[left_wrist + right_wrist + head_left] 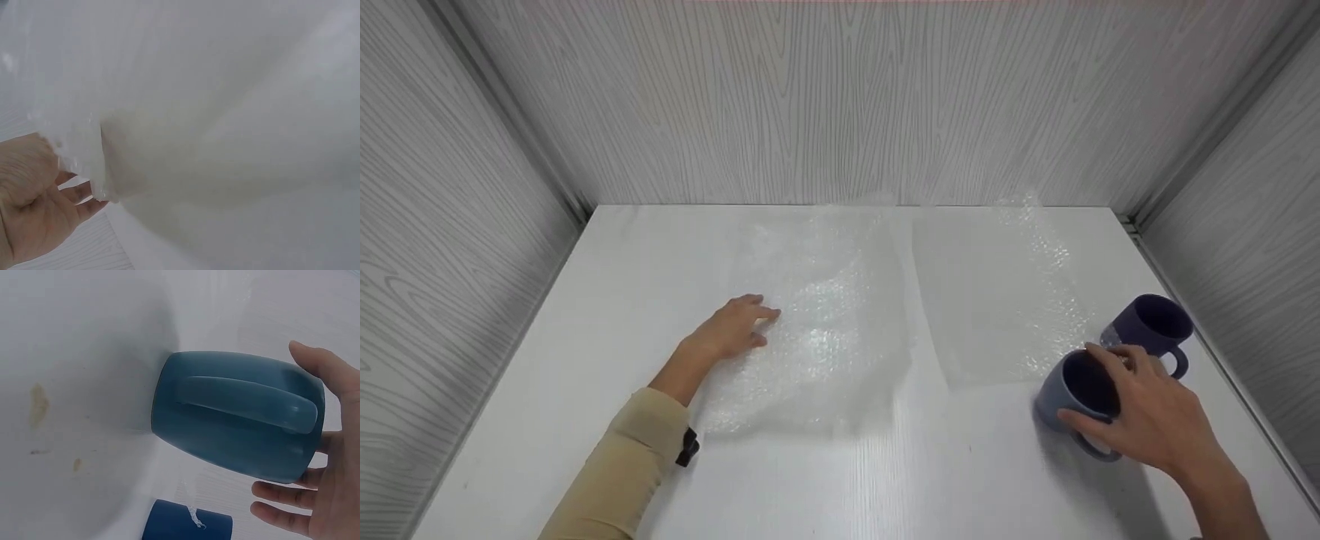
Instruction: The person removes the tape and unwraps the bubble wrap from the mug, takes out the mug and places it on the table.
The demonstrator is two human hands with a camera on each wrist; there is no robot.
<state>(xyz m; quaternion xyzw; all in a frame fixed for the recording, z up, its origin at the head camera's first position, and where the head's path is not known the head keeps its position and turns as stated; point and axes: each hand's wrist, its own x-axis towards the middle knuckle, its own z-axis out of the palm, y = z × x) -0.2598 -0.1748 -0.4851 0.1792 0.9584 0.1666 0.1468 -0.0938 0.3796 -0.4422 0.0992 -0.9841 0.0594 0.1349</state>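
Note:
A sheet of clear bubble wrap [825,330] lies flat on the white table. My left hand [731,326] rests at its left edge with fingers spread; in the left wrist view, the fingertips go behind the edge of the film [73,129]. At the right, a blue-grey mug [1054,401] stands upright, its handle toward me. My right hand [1159,405] holds it near the rim, thumb on the near side and fingers across the far side. The right wrist view shows this mug [236,416] handle-on, with the thumb at its rim.
A dark blue mug [1132,326] stands just behind the blue-grey one, near the table's right edge. A second bubble wrap sheet [990,307] lies right of the first. Grey wood-grain panels [840,105] enclose the table at the back and both sides.

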